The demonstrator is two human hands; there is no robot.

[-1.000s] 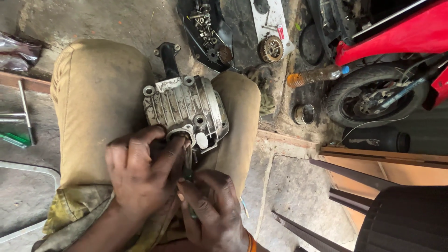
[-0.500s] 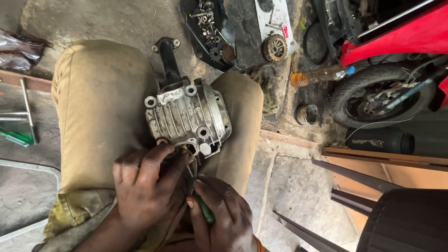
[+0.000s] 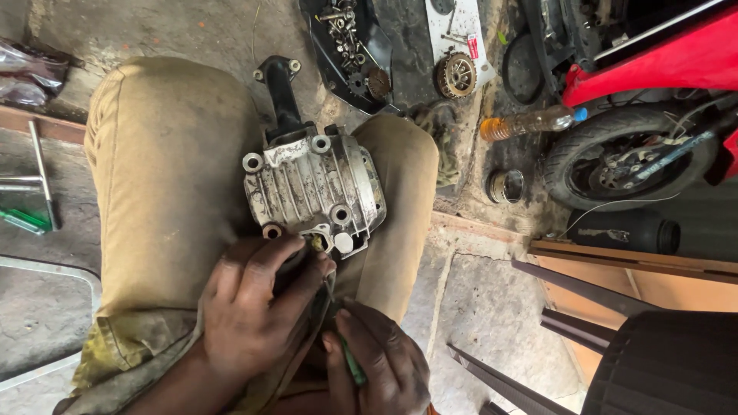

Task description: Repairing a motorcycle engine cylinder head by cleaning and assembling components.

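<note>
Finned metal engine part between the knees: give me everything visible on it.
The finned engine part looks like cast aluminium, grey, grimy and scuffed. Parallel ribs cross its top face, with round bolt bosses at the corners and lower edge. A black arm juts from its far end. It lies wedged between the person's knees on the khaki trousers. The left hand grips its near edge; the right hand holds a green-handled tool angled up toward that edge.

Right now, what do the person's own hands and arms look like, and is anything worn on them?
Both hands are bare: no gloves, rings or watch show. The left hand and right hand look smeared with grime. The forearms show no sleeves. An orange edge shows near the right wrist; what it is cannot be told.
</note>
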